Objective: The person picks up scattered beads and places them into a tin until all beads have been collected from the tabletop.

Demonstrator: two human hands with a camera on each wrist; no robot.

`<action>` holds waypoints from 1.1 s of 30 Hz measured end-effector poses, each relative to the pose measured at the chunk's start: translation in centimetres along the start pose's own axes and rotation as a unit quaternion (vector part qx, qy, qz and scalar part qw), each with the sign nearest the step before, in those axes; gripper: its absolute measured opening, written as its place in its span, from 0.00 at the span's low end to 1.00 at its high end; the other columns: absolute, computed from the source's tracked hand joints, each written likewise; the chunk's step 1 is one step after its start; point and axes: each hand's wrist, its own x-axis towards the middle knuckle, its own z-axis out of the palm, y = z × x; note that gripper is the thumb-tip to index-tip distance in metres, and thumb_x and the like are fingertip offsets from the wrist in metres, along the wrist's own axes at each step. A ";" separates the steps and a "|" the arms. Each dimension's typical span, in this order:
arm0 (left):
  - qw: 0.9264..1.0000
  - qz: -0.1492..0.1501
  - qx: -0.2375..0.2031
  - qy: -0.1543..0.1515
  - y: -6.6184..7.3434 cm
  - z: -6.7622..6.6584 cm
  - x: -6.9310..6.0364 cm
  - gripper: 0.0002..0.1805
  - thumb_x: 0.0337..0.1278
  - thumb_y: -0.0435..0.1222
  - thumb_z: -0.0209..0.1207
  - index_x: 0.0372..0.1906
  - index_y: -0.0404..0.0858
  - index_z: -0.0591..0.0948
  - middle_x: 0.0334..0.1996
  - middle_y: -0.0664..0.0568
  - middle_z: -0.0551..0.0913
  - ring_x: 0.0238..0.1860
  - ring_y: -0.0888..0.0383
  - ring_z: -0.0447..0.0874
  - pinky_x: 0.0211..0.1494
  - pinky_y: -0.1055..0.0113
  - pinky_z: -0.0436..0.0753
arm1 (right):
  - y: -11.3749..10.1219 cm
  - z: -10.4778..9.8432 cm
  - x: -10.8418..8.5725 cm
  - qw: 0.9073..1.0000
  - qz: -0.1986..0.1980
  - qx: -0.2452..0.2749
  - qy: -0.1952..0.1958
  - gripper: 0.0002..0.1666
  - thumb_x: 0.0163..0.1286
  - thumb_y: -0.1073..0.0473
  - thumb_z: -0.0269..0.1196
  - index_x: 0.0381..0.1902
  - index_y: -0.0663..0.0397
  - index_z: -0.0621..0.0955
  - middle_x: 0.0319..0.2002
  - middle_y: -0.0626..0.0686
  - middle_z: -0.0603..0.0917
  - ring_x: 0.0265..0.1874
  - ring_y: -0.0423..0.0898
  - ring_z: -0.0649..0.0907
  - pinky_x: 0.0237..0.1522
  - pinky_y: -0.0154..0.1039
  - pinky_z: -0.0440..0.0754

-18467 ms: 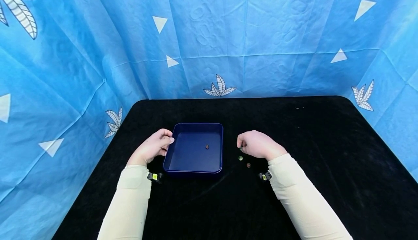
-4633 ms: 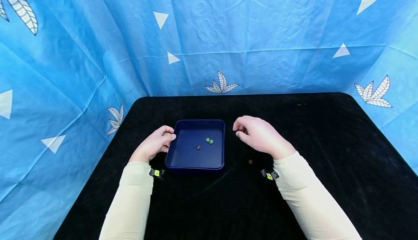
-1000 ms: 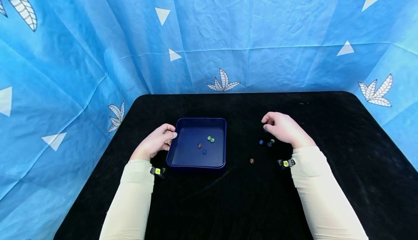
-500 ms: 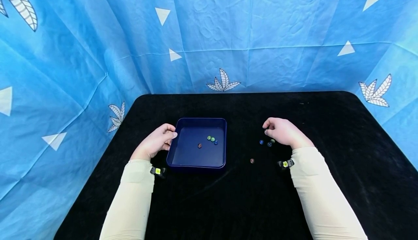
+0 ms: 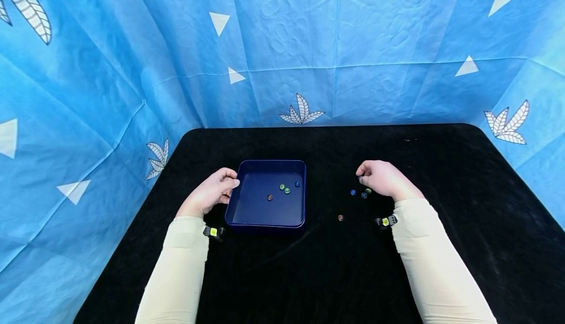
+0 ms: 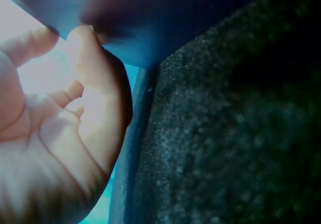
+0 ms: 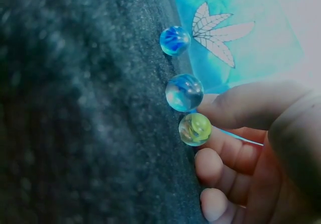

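Note:
In the head view my left hand (image 5: pixel 211 192) grips the left wall of a square dark-blue tray (image 5: pixel 265 226), thumb over the rim. Inside lie a brown marble (image 5: pixel 270 197), two green marbles (image 5: pixel 287 190) and a blue marble (image 5: pixel 297 184). My right hand (image 5: pixel 385 179), right of the tray, pinches a small blue marble (image 5: pixel 359 177) low at the table; the fingers mostly hide it. Close by its thumb, the right wrist view has a blue marble (image 7: pixel 175 40), a clear-blue marble (image 7: pixel 184 92) and a yellow-green marble (image 7: pixel 195 129) on the cloth.
A brown marble (image 5: pixel 341 217) lies alone on the black cloth-covered table (image 5: pixel 282 275), between tray and right forearm. Small pale specks (image 5: pixel 410 140) mark the cloth at the back right. A blue patterned curtain (image 5: pixel 273 44) hangs behind and at the sides.
Over the last second the tray's blue marble rolled right and back, and my right fingers closed on a blue marble. Since the oldest frame, two green marbles and a blue one have entered the tray.

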 end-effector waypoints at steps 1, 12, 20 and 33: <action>1.000 0.002 0.002 -0.001 0.0 0.0 0.0 0.18 0.75 0.37 0.53 0.60 0.31 0.66 0.39 0.42 0.77 0.30 0.55 0.77 0.33 0.63 0.82 | 0.0 0.0 0.0 1.000 -0.001 -0.002 0.001 0.10 0.67 0.62 0.62 0.46 0.55 0.83 0.38 0.54 0.83 0.35 0.51 0.79 0.41 0.51 0.76; 1.000 0.002 0.010 0.007 0.0 0.1 -0.1 0.17 0.73 0.38 0.55 0.57 0.34 0.68 0.38 0.41 0.78 0.31 0.53 0.78 0.35 0.61 0.82 | 0.0 -0.1 0.0 1.000 0.004 -0.016 0.007 0.06 0.71 0.59 0.61 0.43 0.52 0.83 0.38 0.52 0.84 0.36 0.50 0.80 0.43 0.53 0.77; 1.000 0.000 0.015 0.009 0.0 0.1 -0.1 0.17 0.74 0.39 0.55 0.57 0.34 0.68 0.39 0.40 0.78 0.32 0.52 0.78 0.35 0.60 0.83 | -0.8 -0.4 -0.1 1.000 0.007 -0.006 0.020 0.05 0.72 0.58 0.60 0.44 0.51 0.80 0.39 0.52 0.83 0.35 0.50 0.79 0.42 0.52 0.76; 1.000 0.000 0.015 0.009 0.0 0.0 -0.1 0.17 0.74 0.39 0.54 0.58 0.33 0.68 0.38 0.41 0.77 0.31 0.53 0.78 0.35 0.61 0.82 | -2.8 -0.5 0.0 0.997 -0.037 0.018 0.061 0.12 0.70 0.63 0.57 0.49 0.52 0.82 0.39 0.51 0.84 0.35 0.49 0.79 0.44 0.49 0.76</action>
